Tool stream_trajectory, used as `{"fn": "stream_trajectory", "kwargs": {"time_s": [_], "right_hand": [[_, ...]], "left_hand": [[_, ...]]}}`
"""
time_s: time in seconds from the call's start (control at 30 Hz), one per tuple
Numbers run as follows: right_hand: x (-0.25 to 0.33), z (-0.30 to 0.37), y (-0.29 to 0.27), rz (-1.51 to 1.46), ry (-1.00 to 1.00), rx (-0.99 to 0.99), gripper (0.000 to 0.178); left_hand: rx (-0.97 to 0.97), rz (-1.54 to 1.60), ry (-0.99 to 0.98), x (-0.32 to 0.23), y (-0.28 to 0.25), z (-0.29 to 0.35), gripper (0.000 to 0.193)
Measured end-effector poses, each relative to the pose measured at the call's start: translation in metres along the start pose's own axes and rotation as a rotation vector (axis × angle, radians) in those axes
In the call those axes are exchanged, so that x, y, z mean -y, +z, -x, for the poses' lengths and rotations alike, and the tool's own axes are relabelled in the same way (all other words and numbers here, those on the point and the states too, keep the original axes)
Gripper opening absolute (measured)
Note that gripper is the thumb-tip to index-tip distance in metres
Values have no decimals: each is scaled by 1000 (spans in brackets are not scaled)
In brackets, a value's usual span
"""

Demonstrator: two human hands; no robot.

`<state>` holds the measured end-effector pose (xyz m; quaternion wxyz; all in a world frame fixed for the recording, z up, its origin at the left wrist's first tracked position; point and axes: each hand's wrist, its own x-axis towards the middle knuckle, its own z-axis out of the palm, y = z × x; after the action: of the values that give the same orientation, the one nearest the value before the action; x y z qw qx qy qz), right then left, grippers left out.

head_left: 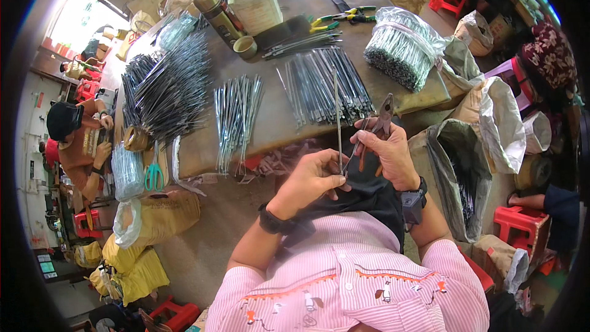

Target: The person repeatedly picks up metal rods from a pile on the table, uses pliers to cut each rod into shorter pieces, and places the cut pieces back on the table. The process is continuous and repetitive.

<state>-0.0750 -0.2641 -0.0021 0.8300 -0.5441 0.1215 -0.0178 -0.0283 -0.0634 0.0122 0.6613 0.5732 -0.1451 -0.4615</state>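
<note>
**Ana:** Pink striped shirt [350, 283] fills the bottom of the view, and just past it both hands meet over a dark cloth [362, 193] on the lap. What is each one gripping?

**Ben:** Her left hand [310, 178] is curled nearly shut, fingertips pinching the lower end of a thin metal rod [337, 117] that stands upright between the two hands. Her right hand [387, 154] is wrapped closed around a pair of pliers [382, 117], jaws pointing up and away, close beside the rod. Whether the jaws touch it I cannot tell.

**Ana:** So how far along does the work look?

**Ben:** My guess is mid-way. One rod is in hand. On the brown table [270, 129] beyond, a fanned row of rods [326, 86] lies nearest the hands, another bunch [236, 114] to its left, and a big dark heap [166, 86] further left. Which are finished and which are waiting, I cannot say from here.

**Ana:** Anything unopened?

**Ben:** A wrapped bundle in clear plastic [402, 46] sits on the right of the table, apparently untouched, so plenty seems left. Green-handled pliers [335, 19] lie at the far side, teal scissors [153, 175] at the near left edge, and another person in a black cap [64, 120] sits off to the left.
</note>
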Motion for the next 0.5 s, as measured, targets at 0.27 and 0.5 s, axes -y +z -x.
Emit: {"fn": "stream_trajectory", "kwargs": {"time_s": [0.27,0.5], "right_hand": [[-7,-2,2,8,-53,-45,17],[-5,4,5,216,-110,-57,16]], "left_hand": [[-22,351,31,-8,10,0,17],[-109,489,-63,7,7,-12,14]]}}
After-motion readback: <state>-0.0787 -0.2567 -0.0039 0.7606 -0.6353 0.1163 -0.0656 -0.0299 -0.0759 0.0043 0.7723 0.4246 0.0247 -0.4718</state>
